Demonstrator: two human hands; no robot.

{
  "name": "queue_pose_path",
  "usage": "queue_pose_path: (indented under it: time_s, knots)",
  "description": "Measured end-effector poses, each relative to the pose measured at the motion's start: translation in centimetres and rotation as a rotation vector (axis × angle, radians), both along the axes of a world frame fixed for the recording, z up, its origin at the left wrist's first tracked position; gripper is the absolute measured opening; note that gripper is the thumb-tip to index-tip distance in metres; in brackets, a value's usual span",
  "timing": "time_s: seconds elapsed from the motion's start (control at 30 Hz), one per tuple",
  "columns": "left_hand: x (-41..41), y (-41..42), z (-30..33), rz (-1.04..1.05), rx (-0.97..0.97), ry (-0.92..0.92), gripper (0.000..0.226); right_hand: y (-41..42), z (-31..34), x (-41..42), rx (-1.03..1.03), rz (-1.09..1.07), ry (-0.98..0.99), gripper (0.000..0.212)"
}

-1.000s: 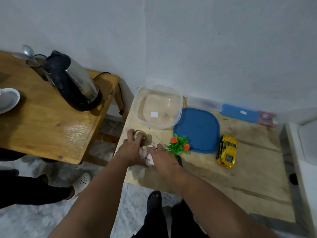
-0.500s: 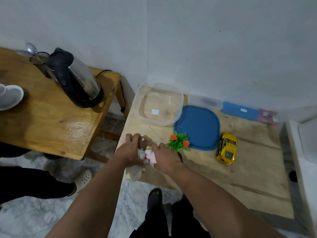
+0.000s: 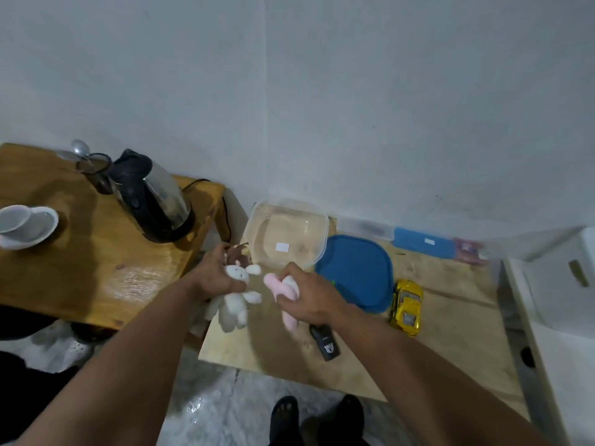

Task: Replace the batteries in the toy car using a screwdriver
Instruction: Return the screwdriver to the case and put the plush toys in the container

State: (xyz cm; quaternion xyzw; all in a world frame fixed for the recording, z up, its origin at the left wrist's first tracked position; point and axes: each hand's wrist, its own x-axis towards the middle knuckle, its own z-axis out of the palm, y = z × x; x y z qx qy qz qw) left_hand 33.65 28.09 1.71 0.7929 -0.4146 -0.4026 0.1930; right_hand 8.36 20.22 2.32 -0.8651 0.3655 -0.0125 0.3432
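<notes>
Both bare forearms reach forward from the lower corners, converging mid-frame. Left hand [image 3: 216,274]: back up, fingers curled round a white plush [image 3: 236,303]. Right hand [image 3: 311,298]: knuckles up, fingers clenched round a pink plush [image 3: 280,288]. Hands near, not touching.

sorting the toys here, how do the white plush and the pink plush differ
The white plush shows a rabbit-like head, arms and legs; the pink plush is mostly hidden, so its shape cannot be told. The white plush is gripped by the left hand near its head, its body hanging below; the pink plush is wrapped in the right hand, with ends poking out above and below. Both are small soft toys held above the wooden table.
</notes>
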Motion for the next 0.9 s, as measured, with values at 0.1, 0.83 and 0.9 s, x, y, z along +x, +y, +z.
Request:
queue_pose_path:
  time_s: [0.1,0.83,0.9]
  knots:
    - [0.2,-2.7,1.7,0.072,-0.052,0.053,0.111,-2.5,1.3,0.8,0.08,-0.135,-0.131,0.035]
    - [-2.9,-18.0,-2.6,-0.098,0.084,-0.386,0.083,-16.0,-4.8,2.0,-0.055,-0.265,-0.045,0.039]
    - [-3.0,-17.6,-2.3,-0.124,0.072,-0.447,0.063,-15.1,-4.1,0.7,-0.128,-0.268,-0.104,0.02]
